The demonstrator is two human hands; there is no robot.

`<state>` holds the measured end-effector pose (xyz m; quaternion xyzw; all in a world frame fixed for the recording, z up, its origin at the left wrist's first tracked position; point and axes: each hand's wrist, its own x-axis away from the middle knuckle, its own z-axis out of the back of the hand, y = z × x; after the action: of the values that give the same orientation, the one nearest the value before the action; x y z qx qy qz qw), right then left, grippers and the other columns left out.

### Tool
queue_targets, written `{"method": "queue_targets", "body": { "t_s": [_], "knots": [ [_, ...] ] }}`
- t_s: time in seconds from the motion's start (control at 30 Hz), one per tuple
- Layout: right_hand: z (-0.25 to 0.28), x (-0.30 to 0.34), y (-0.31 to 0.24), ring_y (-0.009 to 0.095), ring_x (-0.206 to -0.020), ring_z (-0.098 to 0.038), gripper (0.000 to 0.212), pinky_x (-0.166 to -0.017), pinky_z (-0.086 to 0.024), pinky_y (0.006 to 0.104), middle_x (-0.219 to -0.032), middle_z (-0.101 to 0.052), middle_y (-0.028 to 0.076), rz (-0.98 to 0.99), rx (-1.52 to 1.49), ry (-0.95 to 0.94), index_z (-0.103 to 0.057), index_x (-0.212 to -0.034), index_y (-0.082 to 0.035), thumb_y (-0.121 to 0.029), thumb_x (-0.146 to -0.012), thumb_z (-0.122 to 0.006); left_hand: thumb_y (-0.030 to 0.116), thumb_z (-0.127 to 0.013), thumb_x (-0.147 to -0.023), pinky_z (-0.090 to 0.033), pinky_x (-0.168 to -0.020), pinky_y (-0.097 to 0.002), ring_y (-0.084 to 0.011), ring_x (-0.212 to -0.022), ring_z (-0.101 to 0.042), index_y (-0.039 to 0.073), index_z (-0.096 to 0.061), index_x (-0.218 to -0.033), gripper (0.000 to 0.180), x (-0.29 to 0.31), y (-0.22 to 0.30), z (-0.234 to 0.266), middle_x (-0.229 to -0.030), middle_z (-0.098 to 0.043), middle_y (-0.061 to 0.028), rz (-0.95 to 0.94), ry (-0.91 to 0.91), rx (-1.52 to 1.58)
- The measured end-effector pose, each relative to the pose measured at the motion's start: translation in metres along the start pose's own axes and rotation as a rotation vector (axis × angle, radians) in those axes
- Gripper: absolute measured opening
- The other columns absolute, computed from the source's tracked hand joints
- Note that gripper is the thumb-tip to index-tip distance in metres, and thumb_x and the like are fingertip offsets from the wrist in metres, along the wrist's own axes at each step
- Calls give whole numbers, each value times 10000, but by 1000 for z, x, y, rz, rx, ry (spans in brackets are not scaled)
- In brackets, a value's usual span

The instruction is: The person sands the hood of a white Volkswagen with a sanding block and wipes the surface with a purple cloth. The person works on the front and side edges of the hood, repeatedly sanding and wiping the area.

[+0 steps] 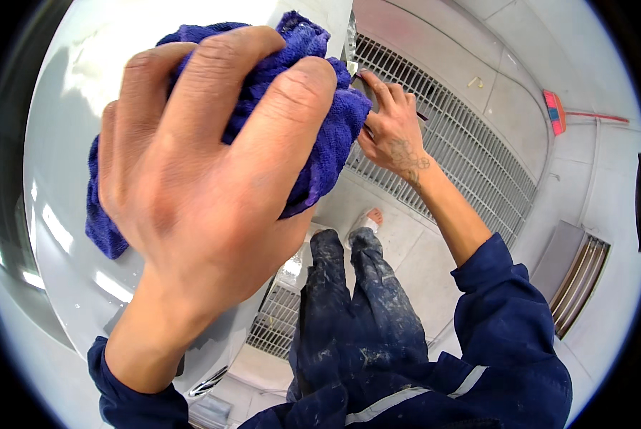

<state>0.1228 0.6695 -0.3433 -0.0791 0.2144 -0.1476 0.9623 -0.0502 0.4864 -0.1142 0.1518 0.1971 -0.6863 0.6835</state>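
Close to the camera, my left hand is wrapped over a bunched purple-blue cloth. The cloth lies over a glossy white and pale grey car body panel, and its folds stick out around my fingers. Farther off, past the cloth, my right hand is bent at the edge of the panel. Its thumb and fingers close around something small and dark, partly hidden by the cloth, which I cannot make out.
Metal floor grating runs beside the car, with another grate near my legs. At the right are a broom with an orange-red head and a slatted vent. My feet stand on pale tiles.
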Motion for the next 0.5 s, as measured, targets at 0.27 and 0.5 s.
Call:
{"method": "queue_targets", "body": {
  "t_s": [0.27,0.5],
  "knots": [
    [11,7,-6,345,-1085,-597,527,-852,-466,480,-1506,-544,196,4,139,-69,-719,-1375,-102,-200,-864,-804,-7,-854,-518,-558,-1009,-411,-348,-1142,-702,59,-791,-1232,720,-5,0,1,-1283,-751,-159,-94,-114,-3],
    [4,-11,-22,339,-1057,-588,524,-816,-456,477,-1493,-547,210,73,87,-92,-723,-1374,-95,-212,-871,-813,-4,-864,-513,-558,-1033,-428,-361,-1159,-705,55,-790,-1233,726,-5,-6,22,-1290,-749,-176,-88,-178,-74]
  ]
}}
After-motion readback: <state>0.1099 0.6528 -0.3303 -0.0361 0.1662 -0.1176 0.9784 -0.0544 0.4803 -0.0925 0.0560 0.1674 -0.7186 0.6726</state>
